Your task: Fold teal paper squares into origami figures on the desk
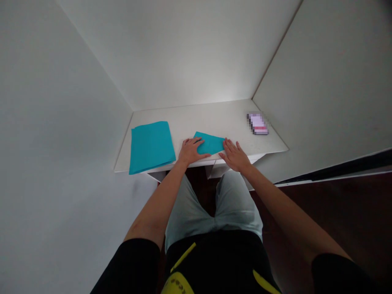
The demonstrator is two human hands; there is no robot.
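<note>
A folded piece of blue paper (211,143) lies flat on the white desk (211,115), near its front edge. My left hand (191,151) rests on the paper's left end, fingers apart. At the paper's narrower right end, the fingertips of my right hand (235,156) press on it, with the thumb spread away from the other fingers. To the left of my left hand is a stack of larger blue sheets (152,146), slightly overhanging the front edge.
A pixelated phone-like object (258,123) lies at the right side of the desk. Walls (190,53) enclose the desk at the back and on both sides. My legs are below the front edge, by an open compartment.
</note>
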